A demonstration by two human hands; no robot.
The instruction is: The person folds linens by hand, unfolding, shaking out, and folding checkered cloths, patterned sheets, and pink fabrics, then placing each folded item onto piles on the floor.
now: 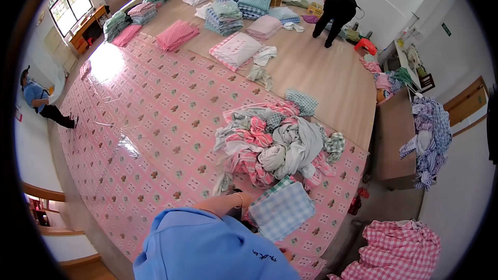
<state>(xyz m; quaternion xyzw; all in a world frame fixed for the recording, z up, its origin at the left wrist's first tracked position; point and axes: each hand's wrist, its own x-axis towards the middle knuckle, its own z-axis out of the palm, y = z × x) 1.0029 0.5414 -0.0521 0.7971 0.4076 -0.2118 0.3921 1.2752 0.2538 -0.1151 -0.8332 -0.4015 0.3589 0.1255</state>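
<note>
A folded blue-and-white checked cloth (282, 208) lies in front of me on the pink patterned floor covering (171, 168), with a green checked fold under its upper left edge. My left hand (245, 202) is at the cloth's left edge; its fingers are hidden, so I cannot tell whether they grip it. Of my right hand (286, 253) only a small part shows past my blue shirt, beside the cloth's lower edge. Just beyond the cloth sits a tangled heap of grey, pink-striped and checked fabrics (298, 140).
Folded stacks of fabric (224, 18) stand at the back. One person (338, 13) bends over by the far wall; another person (39, 98) stands at the left. A desk (394, 135) draped with striped cloth is at the right, above a pink checked pile (397, 249).
</note>
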